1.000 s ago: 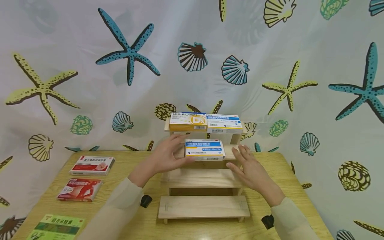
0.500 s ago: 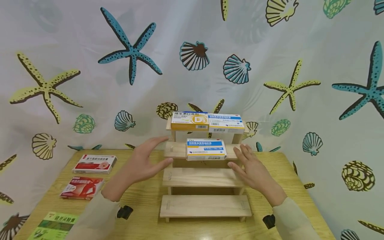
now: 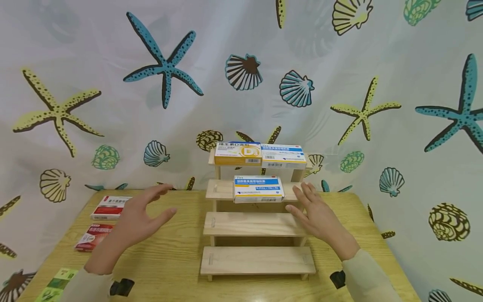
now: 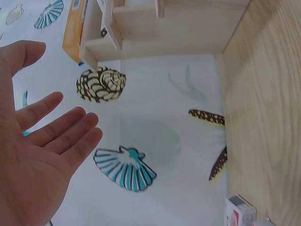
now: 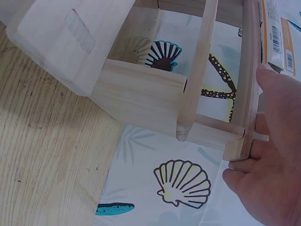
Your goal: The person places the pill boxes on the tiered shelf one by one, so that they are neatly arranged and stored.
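My left hand point(image 3: 136, 218) hovers over the left part of the table, fingers apart and holding nothing. It partly covers a white-and-red medicine box point(image 3: 107, 208) and a red medicine box point(image 3: 92, 239) in the head view. The left wrist view shows the open palm of the left hand point(image 4: 42, 146). My right hand point(image 3: 317, 214) rests with extended fingers at the right end of the stepped wooden stand's point(image 3: 256, 224) second shelf from the top. A blue-and-white medicine box point(image 3: 258, 188) lies on that shelf, just left of the right fingertips.
On the top shelf, a yellow vitamin D box point(image 3: 237, 154) sits beside another blue-and-white box point(image 3: 284, 156). A green package point(image 3: 56, 285) lies at the table's front left, partly behind the left sleeve. A patterned curtain point(image 3: 234, 113) hangs behind the table.
My left hand has left the blue-and-white box on the second shelf and moved left, towards the red boxes. My right hand has stayed at the stand's right end.
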Tool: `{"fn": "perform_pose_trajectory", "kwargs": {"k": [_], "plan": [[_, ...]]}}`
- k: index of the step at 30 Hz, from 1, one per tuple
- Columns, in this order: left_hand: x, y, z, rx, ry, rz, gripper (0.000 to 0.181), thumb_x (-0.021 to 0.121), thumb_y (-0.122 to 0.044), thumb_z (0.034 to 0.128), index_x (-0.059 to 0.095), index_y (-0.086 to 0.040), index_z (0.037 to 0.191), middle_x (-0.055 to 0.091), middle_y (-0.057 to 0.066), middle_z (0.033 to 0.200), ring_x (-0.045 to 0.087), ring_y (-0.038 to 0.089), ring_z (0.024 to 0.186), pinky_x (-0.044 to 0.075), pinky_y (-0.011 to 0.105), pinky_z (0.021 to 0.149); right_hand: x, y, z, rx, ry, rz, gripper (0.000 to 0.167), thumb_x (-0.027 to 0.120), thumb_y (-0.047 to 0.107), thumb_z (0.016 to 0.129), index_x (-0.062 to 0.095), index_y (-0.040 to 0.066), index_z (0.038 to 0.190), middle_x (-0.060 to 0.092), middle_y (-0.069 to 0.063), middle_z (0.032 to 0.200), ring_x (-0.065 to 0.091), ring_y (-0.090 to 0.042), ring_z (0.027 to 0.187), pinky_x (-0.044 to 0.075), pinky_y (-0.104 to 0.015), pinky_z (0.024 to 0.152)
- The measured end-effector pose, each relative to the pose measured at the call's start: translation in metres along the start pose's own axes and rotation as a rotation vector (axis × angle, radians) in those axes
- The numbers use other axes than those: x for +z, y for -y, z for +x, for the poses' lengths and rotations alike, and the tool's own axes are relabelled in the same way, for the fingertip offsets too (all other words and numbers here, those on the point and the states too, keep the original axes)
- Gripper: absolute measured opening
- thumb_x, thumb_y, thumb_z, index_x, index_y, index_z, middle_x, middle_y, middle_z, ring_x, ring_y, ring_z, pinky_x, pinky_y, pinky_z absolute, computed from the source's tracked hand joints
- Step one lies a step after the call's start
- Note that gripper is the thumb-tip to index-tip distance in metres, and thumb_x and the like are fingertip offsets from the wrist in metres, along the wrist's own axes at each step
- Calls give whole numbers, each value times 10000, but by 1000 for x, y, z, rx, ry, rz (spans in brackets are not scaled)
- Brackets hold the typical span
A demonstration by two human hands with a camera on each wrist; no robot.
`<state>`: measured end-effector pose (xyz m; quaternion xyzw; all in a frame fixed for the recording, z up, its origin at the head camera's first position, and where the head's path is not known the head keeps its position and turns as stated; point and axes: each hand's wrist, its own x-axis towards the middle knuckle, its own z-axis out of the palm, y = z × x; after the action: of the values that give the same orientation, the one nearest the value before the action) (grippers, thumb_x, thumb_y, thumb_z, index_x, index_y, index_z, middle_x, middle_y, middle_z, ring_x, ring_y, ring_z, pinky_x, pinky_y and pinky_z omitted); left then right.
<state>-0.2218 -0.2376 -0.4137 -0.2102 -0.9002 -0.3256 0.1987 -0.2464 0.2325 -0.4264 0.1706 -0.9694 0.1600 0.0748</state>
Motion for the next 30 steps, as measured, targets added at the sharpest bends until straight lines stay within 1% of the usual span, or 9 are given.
{"fn": "perform_pose_trajectory", "kwargs": {"k": [2, 4, 8, 11, 14, 21, 25, 28, 30], "plan": [[-5, 6, -7, -26, -5, -5, 565, 790, -253, 959, 593, -102, 1466, 672, 180, 1394, 660, 388, 1218, 564, 531, 1003, 0, 0, 0, 2, 2, -2, 743, 545, 482, 1083, 343, 22, 1631, 259, -281, 1701, 208, -483, 1596, 303, -651, 1243], [-9, 11, -13, -57, -7, 4, 569, 792, -268, 961, 593, -109, 1470, 687, 178, 1371, 666, 375, 1211, 578, 327, 997, 0, 0, 0, 4, 3, -2, 743, 546, 482, 1083, 345, 21, 1630, 261, -282, 1700, 208, -483, 1596, 301, -651, 1244], [-15, 23, -26, -108, -13, 15, 569, 787, -288, 966, 596, -108, 1471, 698, 166, 1355, 664, 280, 1204, 400, 1, 923, 0, 0, 0, 4, 3, -3, 745, 545, 484, 1083, 344, 23, 1631, 262, -281, 1700, 202, -478, 1599, 301, -649, 1245], [-19, 33, -35, -128, -18, -19, 560, 786, -266, 967, 599, -88, 1463, 685, 168, 1374, 608, -11, 1219, 375, -26, 924, 0, 0, 1, 2, 3, -10, 747, 541, 489, 1083, 339, 27, 1634, 259, -277, 1702, 203, -476, 1600, 300, -646, 1247], [-22, 41, -45, -161, -22, -46, 555, 791, -256, 964, 605, -98, 1462, 663, 170, 1411, 436, -243, 1182, 386, -25, 923, 1, 0, 1, 4, 5, -14, 749, 541, 491, 1083, 337, 28, 1635, 257, -277, 1703, 205, -478, 1599, 300, -647, 1247], [-28, 61, -70, -283, -19, -16, 550, 784, -303, 970, 604, -145, 1465, 658, 195, 1405, 377, -313, 1101, 399, -26, 843, 0, 0, 0, 3, 5, -12, 749, 543, 491, 1082, 343, 22, 1631, 253, -273, 1704, 206, -480, 1598, 303, -650, 1244], [-33, 77, -85, -406, 30, -15, 598, 738, -401, 997, 562, -152, 1511, 618, 213, 1456, 417, -248, 1079, 437, 13, 778, 0, 0, 0, 1, 4, -9, 748, 546, 488, 1081, 346, 20, 1629, 256, -276, 1702, 206, -478, 1599, 305, -653, 1242], [-37, 88, -94, -457, 58, 13, 648, 709, -443, 1009, 530, -114, 1537, 598, 259, 1463, 610, 51, 1189, 466, 74, 731, 0, 1, 0, -1, 4, -8, 747, 547, 485, 1082, 346, 17, 1629, 261, -282, 1699, 204, -480, 1598, 306, -656, 1240], [-39, 95, -100, -475, 64, 34, 665, 701, -456, 1011, 521, -104, 1545, 590, 284, 1463, 642, 308, 1199, 489, 114, 705, 0, 0, 0, 0, 4, -8, 748, 547, 486, 1081, 346, 18, 1629, 259, -281, 1699, 204, -480, 1598, 307, -657, 1239]]}}
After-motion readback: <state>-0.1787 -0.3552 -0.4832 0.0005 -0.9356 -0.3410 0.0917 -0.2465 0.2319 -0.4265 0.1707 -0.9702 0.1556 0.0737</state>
